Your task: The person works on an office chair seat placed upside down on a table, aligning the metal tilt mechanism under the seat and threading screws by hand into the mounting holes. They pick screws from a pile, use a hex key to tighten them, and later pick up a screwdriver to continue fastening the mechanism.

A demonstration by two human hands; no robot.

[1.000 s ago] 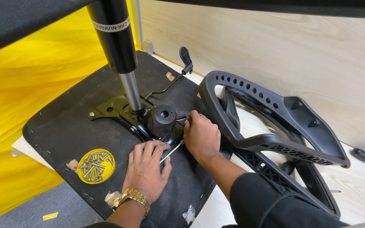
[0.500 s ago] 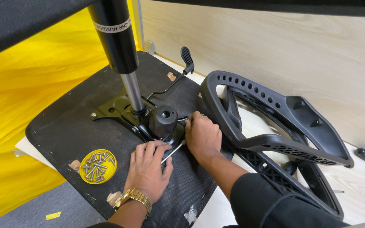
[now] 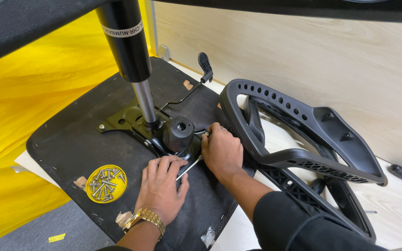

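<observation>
A: Head view, nearest first: what is the left hand [image 3: 161, 186] doing?

B: It lies flat on the black underside of the seat pan [image 3: 70, 144], fingers spread and pressed down, gripping nothing. A gold watch [image 3: 144, 217] sits on that wrist. Its fingertips touch the near edge of the black metal mechanism plate [image 3: 131, 122].

A: And the right hand [image 3: 221, 151]?

B: Curled shut around a thin silver hex key [image 3: 189, 167]. The long arm of the key slants down toward the left hand's fingertips, and the upper end shows at the thumb, just beside the plate's round black knob [image 3: 179, 132].

A: What lies left of the hands?

B: A yellow lid [image 3: 106, 184] full of silver screws, resting on the seat pan near its front edge.

A: Farther back?

B: The gas lift cylinder [image 3: 126, 46] rises from the plate, chrome rod below, black tube above. A lever with a ribbed paddle [image 3: 204, 65] reaches toward the far edge. To the right, the black plastic backrest frame [image 3: 298, 139] lies on the pale wood floor [image 3: 396, 204].
</observation>
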